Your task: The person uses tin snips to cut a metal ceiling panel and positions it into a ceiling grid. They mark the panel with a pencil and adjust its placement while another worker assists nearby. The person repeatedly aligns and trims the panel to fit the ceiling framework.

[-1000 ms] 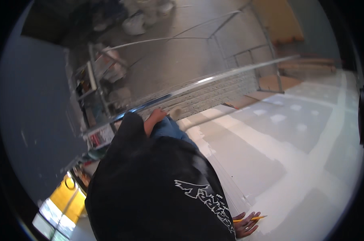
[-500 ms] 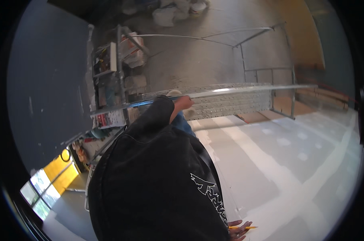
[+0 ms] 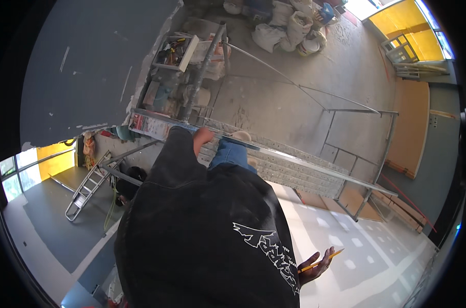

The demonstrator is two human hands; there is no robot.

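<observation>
My left hand (image 3: 203, 137) is closed around a long, thin metal profile (image 3: 289, 158), which slants across in front of me from the upper left down to the right. On my right side, my right hand (image 3: 314, 269) is raised palm up beside the white-patched plasterboard wall. A yellow pencil (image 3: 334, 254) lies across its fingers and is held there, tip pointing outward. Below the profile are the perforated metal scaffold planks (image 3: 294, 177) under my feet. My black-sleeved left arm partly covers the profile.
Scaffold tubes (image 3: 353, 111) frame the platform. A tool tray (image 3: 189, 54) stands at the upper left beside a dark grey wall (image 3: 89, 66). Sacks (image 3: 300, 28) and a white bucket (image 3: 308, 47) sit on the concrete floor below. A ladder (image 3: 86, 190) leans at lower left.
The profile's right end has swung downward in view, partly as my view turned. My right hand with the pencil has risen from the lower edge. My left hand keeps its hold.
</observation>
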